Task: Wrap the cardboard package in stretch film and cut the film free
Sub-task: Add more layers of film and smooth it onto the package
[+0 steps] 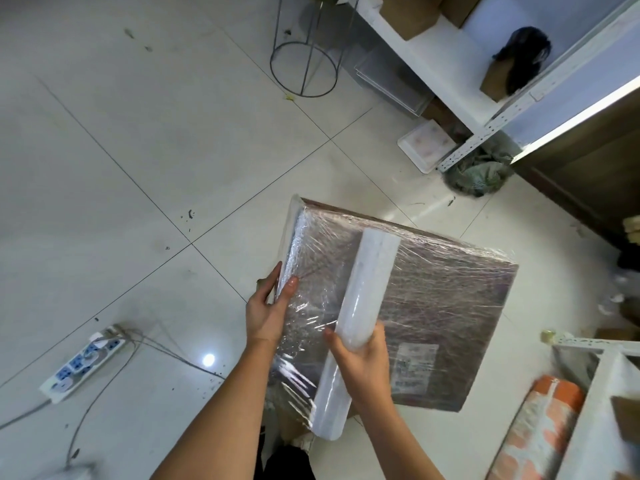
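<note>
A flat cardboard package [446,299] is held above the tiled floor, its top face covered in shiny stretch film with a white label near its lower right. My left hand [268,310] grips the package's left edge, thumb on top over the film. My right hand [363,362] grips the white stretch film roll [360,306], which lies across the top of the package. A sheet of film runs from the roll leftward over the package face to the left edge.
A power strip [81,363] and cables lie on the floor at lower left. A wire stand [304,69] is at the top. White metal shelving [467,95] fills the upper right, another shelf [595,382] and an orange-white bundle [540,431] the lower right.
</note>
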`<act>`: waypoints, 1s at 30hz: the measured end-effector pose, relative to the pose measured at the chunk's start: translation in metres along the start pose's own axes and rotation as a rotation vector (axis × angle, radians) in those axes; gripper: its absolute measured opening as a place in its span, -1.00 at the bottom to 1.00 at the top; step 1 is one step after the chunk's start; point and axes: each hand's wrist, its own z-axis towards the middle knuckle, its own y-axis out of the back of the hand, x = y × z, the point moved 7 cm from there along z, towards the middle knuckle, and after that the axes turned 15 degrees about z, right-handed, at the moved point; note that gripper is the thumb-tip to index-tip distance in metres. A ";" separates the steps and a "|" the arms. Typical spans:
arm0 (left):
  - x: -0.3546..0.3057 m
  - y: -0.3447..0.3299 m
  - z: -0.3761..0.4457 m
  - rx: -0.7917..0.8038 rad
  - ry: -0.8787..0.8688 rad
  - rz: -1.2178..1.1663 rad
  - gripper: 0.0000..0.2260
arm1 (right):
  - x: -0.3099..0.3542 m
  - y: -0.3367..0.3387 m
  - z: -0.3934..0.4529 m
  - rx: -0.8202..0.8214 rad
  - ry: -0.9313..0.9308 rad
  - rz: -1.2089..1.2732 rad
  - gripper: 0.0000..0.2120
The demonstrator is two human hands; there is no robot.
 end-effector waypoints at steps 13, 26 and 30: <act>-0.012 -0.004 0.004 0.003 -0.002 -0.040 -0.37 | 0.019 0.024 0.013 -0.154 0.054 -0.135 -0.34; -0.045 0.013 -0.013 -0.365 -0.314 0.729 -0.41 | 0.004 0.027 0.024 -0.076 0.077 -0.225 -0.75; -0.061 -0.037 -0.040 -0.377 -0.813 1.180 -0.48 | 0.003 0.025 0.032 -0.052 0.105 -0.211 -0.71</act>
